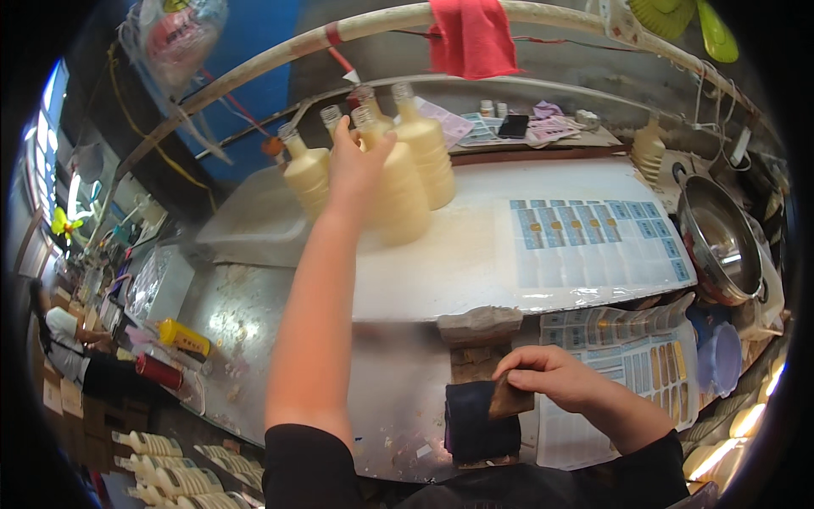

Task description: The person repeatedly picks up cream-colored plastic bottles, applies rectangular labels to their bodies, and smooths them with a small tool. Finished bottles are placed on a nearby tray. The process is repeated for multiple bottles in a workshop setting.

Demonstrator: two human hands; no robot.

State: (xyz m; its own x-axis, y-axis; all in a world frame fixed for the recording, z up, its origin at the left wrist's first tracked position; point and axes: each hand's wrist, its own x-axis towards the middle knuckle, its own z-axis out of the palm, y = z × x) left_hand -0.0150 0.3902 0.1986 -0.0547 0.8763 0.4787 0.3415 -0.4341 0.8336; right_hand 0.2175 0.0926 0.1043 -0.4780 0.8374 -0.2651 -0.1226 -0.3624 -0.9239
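My left hand (pixel 354 161) is stretched forward, its fingers around the neck of a cream-coloured ribbed bottle (pixel 397 204) that stands on the white board (pixel 475 246). More bottles of this kind, with clear threaded necks, stand close around it, one (pixel 431 157) on its right and another (pixel 307 178) on its left. Low at the right, my right hand (pixel 555 379) pinches a flat brown scraper-like piece (pixel 511 399) over a folded dark cloth (pixel 475 428). A sheet of blue-and-white labels (pixel 568 263) lies on the board's right half.
More label sheets (pixel 623 373) hang below the board's front edge. On the right are a metal pan (pixel 721 237), a purple basin (pixel 719 360) and a lone cream bottle (pixel 648 153). A pole (pixel 373 24) with a red cloth (pixel 473 38) crosses above. A person (pixel 72 348) is at far left.
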